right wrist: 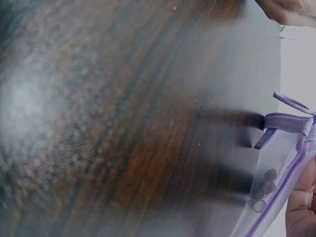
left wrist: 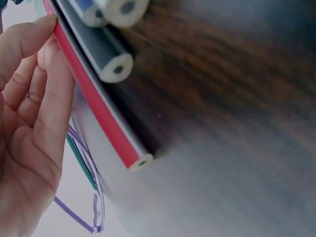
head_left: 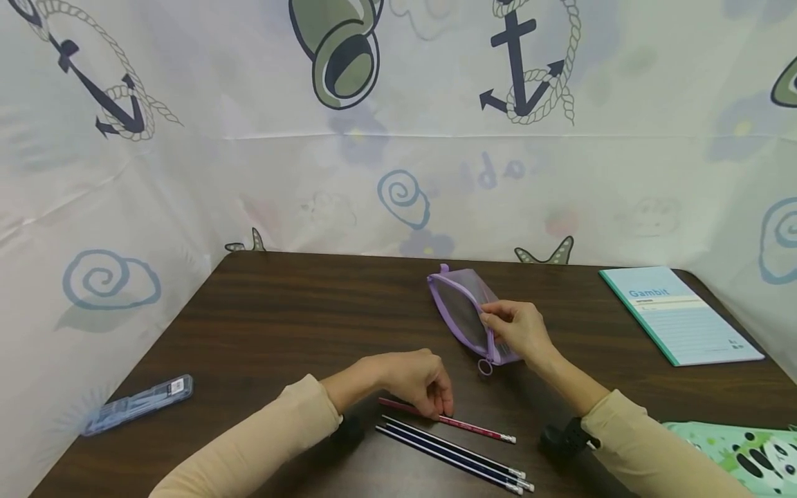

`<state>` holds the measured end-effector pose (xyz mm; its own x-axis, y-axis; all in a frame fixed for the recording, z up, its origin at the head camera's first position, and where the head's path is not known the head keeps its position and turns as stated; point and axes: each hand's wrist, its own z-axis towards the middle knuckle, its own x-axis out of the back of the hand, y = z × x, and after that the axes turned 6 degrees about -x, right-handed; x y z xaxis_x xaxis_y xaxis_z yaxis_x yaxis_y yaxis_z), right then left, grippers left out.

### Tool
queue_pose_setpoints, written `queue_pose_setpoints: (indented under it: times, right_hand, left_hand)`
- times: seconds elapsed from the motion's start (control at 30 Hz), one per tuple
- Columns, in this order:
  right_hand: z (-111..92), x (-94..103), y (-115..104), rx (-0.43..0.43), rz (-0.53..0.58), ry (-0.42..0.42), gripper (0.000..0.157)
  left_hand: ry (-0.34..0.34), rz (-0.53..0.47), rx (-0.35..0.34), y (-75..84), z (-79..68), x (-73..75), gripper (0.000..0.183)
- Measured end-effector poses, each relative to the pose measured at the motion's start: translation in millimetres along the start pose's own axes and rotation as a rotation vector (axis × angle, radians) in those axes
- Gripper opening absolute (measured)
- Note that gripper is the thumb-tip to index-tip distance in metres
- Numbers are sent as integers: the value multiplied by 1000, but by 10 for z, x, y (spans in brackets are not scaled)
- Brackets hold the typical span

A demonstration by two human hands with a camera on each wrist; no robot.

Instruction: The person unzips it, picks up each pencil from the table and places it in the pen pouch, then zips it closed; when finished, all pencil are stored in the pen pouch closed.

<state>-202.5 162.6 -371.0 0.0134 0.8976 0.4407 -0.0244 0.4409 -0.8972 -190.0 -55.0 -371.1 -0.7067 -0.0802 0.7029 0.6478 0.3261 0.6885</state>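
My left hand point(head_left: 418, 379) pinches a red pencil point(head_left: 478, 429) between thumb and fingertips, low over the table; the pencil's white eraser end points to the lower right. In the left wrist view the thumb and a finger meet at the red pencil's point(left wrist: 101, 113) side. Alongside lie several dark blue pencils point(head_left: 450, 454) with white stripes, roughly parallel to it. My right hand point(head_left: 521, 332) grips the rim of a purple mesh zip pouch point(head_left: 476, 285), whose mouth gapes toward the left. Small round greyish shapes point(right wrist: 265, 188) show through the mesh in the right wrist view.
A clear blue plastic case point(head_left: 140, 403) lies at the table's left edge. On the right are a notebook point(head_left: 681, 318) marked Gambit and a green panda-print pouch point(head_left: 741, 449). Printed white cloth point(head_left: 280, 180) stands around the dark wooden table point(head_left: 299, 304).
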Motion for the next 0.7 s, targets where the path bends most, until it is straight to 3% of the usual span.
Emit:
queue_pose_setpoints:
  times: [0.2,0.37,0.53,0.7]
  right_hand:
    - [-3,13,-31,1,-6,2,24]
    - [-15,17,-22,1,3,-1,25]
    - [-11,27,-21,6,5,-2,25]
    - [-9,31,-7,3,2,0,24]
  left_hand:
    - [-5,66,-26,23,2,-11,14]
    - [-6,22,-50,-32,-12,-5,13]
    - [13,-164,-30,-63,-100,125,14]
    - [55,-434,82,-124,-263,284,16]
